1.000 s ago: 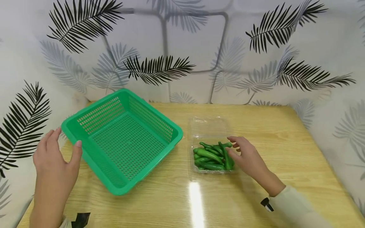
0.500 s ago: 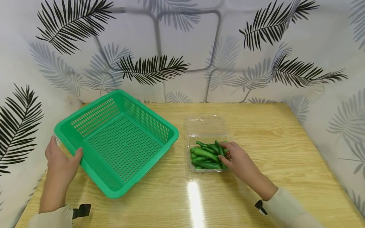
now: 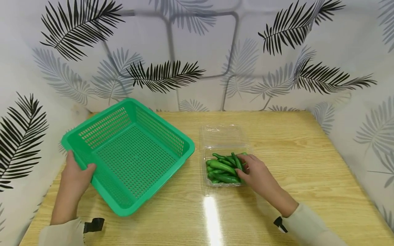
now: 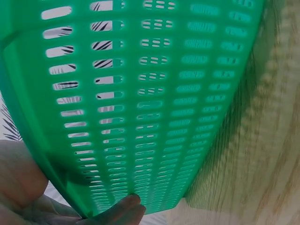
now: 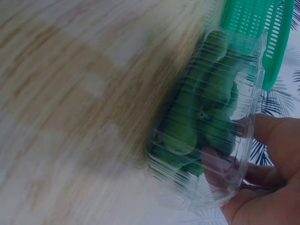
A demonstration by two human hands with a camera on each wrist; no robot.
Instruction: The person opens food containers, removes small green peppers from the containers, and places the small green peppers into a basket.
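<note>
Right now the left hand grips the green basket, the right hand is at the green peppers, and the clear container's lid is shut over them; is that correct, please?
Not quite: the head view shows the lid of the clear container open, folded back beyond the green peppers. The left hand grips the green basket and the right hand is at the peppers.

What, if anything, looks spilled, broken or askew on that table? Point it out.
Nothing looks spilled or broken: the green peppers lie in the open clear box. The one thing askew is the green basket, turned cornerwise to the table, with the left hand holding its edge.
</note>
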